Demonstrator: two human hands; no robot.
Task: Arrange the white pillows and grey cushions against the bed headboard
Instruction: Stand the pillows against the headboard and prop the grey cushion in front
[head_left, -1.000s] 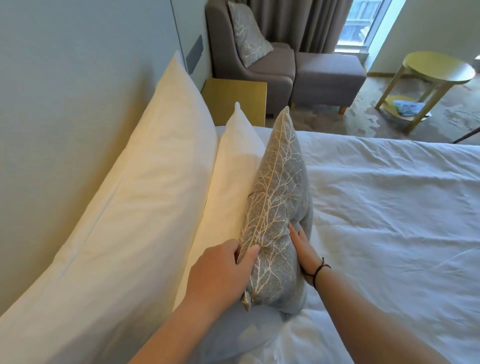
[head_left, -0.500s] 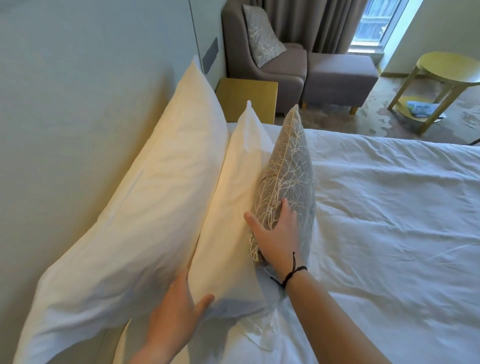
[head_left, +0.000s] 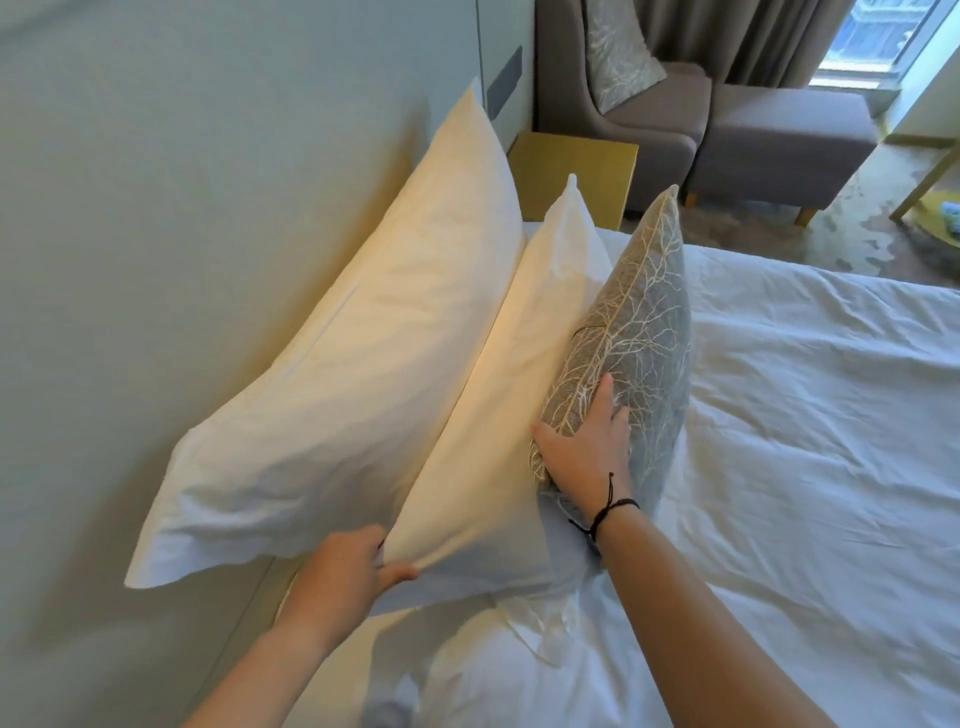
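A large white pillow (head_left: 353, 374) leans against the pale headboard (head_left: 182, 234). A smaller white pillow (head_left: 498, 405) stands in front of it, and a grey cushion (head_left: 644, 322) with a pale branch pattern stands upright in front of that. My left hand (head_left: 348, 571) grips the near lower corner of the smaller white pillow, thumb on its front face and fingers tucked behind it. My right hand (head_left: 587, 447) lies on the near end of the grey cushion, thumb on its left edge and fingers spread over its face.
White bedding (head_left: 805, 467) covers the bed to the right. A yellow bedside table (head_left: 576, 171) stands beyond the pillows, then a grey armchair (head_left: 639, 119) with a patterned cushion and a footstool (head_left: 789, 140). A yellow round table's leg (head_left: 930, 182) shows at the far right.
My left hand left the grey cushion and moved down and left to take the smaller white pillow's corner. My right hand slid up onto the cushion's near end.
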